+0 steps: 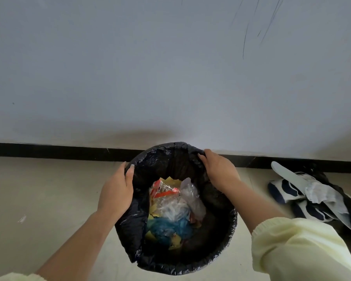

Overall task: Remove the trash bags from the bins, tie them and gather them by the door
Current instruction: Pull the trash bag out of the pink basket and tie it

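I'm pinching the black trash bag (166, 165) hem with both hands, left hand (117, 191) and right hand (219, 169) closing on opposite sides, bag sitting in the bin (230, 242) by the wall (150, 67). I'm guessing it's light, thin and slippery, mostly wrappers (170, 201), so I'm bunching the hem.

Both forearms reach forward and down, bare below pale yellow sleeves pushed up toward the elbows. The left hand (117, 191) curls its fingers closed with the thumb tucked inward, while the right hand (219, 169) clamps down, knuckles up.
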Tool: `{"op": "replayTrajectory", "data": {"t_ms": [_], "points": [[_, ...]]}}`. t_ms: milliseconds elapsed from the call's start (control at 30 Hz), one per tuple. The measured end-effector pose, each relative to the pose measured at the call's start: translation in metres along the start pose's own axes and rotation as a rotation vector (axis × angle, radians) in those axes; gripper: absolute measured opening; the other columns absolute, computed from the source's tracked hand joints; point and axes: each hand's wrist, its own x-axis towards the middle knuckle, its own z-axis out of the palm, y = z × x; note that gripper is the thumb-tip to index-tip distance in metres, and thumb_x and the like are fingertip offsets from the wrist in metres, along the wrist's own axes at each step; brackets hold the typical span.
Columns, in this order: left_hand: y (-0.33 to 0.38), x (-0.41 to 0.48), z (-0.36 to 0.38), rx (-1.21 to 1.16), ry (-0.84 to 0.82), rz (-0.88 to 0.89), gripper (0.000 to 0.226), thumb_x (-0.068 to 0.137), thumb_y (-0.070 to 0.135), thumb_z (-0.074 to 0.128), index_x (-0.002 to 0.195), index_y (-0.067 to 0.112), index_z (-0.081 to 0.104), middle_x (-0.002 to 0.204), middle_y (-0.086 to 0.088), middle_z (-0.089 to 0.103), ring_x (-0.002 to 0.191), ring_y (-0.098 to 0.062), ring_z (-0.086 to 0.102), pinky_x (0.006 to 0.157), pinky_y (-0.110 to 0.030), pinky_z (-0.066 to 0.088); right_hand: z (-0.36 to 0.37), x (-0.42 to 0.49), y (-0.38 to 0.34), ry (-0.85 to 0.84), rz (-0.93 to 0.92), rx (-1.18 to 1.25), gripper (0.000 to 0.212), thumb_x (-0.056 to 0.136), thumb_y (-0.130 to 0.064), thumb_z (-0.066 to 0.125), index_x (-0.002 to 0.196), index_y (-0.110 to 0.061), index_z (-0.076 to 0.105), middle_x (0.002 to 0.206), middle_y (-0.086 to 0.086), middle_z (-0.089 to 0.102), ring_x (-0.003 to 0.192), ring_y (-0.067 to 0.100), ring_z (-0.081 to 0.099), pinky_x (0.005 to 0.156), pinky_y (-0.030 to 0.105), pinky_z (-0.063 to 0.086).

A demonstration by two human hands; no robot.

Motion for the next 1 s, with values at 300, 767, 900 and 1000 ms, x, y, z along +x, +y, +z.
{"op": "replayTrajectory", "data": {"t_ms": [300, 767, 900, 1000], "points": [[0.004, -0.001, 0.003, 0.161, 0.113, 0.005, 0.05, 0.102, 0.034, 0.024, 0.147, 0.012, 0.035, 0.051, -0.005, 0.054, 0.046, -0.021, 0.051, 0.041, -0.029, 0.034, -0.011, -0.003, 0.0, 0.067, -0.198, -0.375, 0.034, 0.107, -0.027, 0.023, 0.112, -0.007, 0.05, 0.1, 0.008, 0.068, 0.09, 0.029, 0.065, 0.064, 0.031, 0.03], [0.014, 0.002, -0.011, 0.415, 0.029, 0.097, 0.047, 0.102, 0.04, 0.026, 0.11, 0.006, 0.057, 0.079, -0.009, 0.066, 0.074, -0.028, 0.065, 0.057, -0.032, 0.043, -0.037, -0.018, -0.037, 0.048, -0.435, -0.523, 0.016, 0.103, -0.02, 0.038, 0.107, -0.014, 0.052, 0.1, 0.002, 0.064, 0.087, 0.024, 0.066, 0.062, 0.03, 0.033], [0.013, -0.002, -0.005, 0.266, 0.084, 0.113, 0.045, 0.102, 0.035, 0.036, 0.136, 0.01, 0.05, 0.076, -0.008, 0.068, 0.066, -0.026, 0.063, 0.05, -0.03, 0.043, -0.033, -0.034, -0.039, -0.042, -0.555, -0.301, 0.019, 0.104, -0.028, 0.036, 0.088, -0.02, 0.043, 0.082, -0.002, 0.054, 0.071, 0.022, 0.06, 0.053, 0.03, 0.038], [0.016, -0.004, -0.004, 0.185, 0.107, 0.106, 0.042, 0.102, 0.03, 0.04, 0.137, 0.01, 0.05, 0.047, 0.003, 0.046, 0.039, -0.014, 0.039, 0.036, -0.025, 0.025, -0.033, -0.039, -0.037, -0.096, -0.512, -0.258, 0.033, 0.103, -0.038, 0.031, 0.079, -0.018, 0.043, 0.073, -0.005, 0.051, 0.063, 0.018, 0.052, 0.054, 0.03, 0.041]]}}
